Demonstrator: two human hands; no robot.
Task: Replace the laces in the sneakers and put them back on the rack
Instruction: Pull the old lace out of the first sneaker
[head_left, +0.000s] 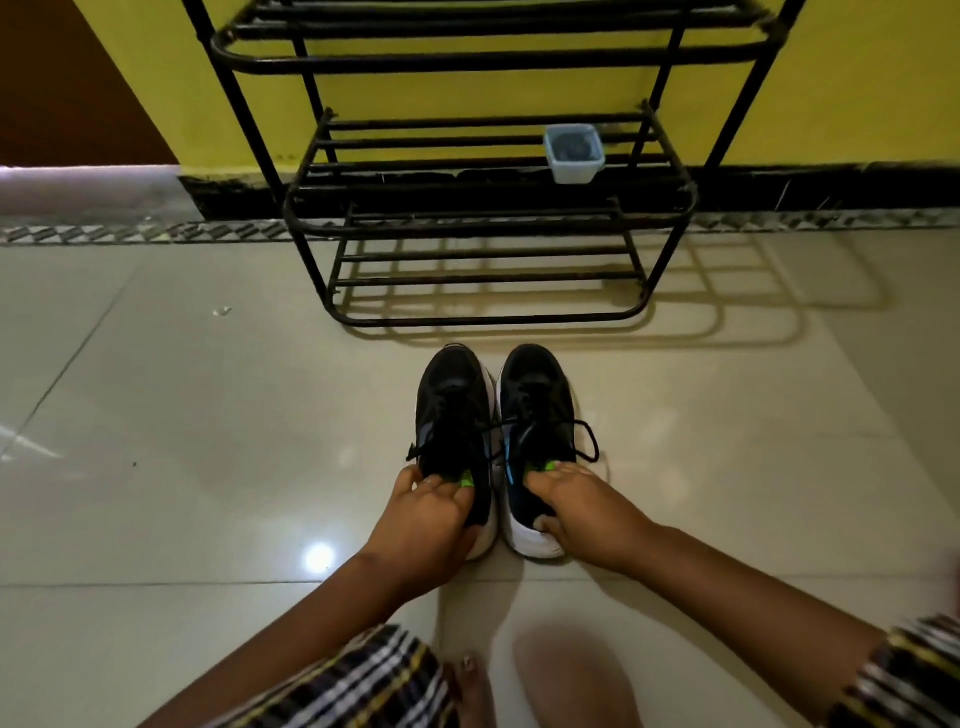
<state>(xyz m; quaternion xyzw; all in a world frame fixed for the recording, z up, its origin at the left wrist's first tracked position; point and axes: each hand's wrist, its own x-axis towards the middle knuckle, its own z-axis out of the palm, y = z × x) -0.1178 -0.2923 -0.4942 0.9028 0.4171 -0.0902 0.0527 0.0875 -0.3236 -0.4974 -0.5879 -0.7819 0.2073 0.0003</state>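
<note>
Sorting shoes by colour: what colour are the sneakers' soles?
White soles, clearest at the heels in the head view.

Left hand (434, 512) and right hand (582, 506) reach forward, fingers curled.

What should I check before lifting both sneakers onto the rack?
1. Left hand grips left sneaker at the collar: ok.
2. Right hand grips right sneaker at the heel: ok.
3. Laces threaded: ok; whether they are the new ones: cannot tell.
4. Right sneaker's lace tied: not ok, loose loop trailing.
5. Bottom shelf of rack free: ok.
6. Small tub on middle shelf clear of path: ok.
</note>
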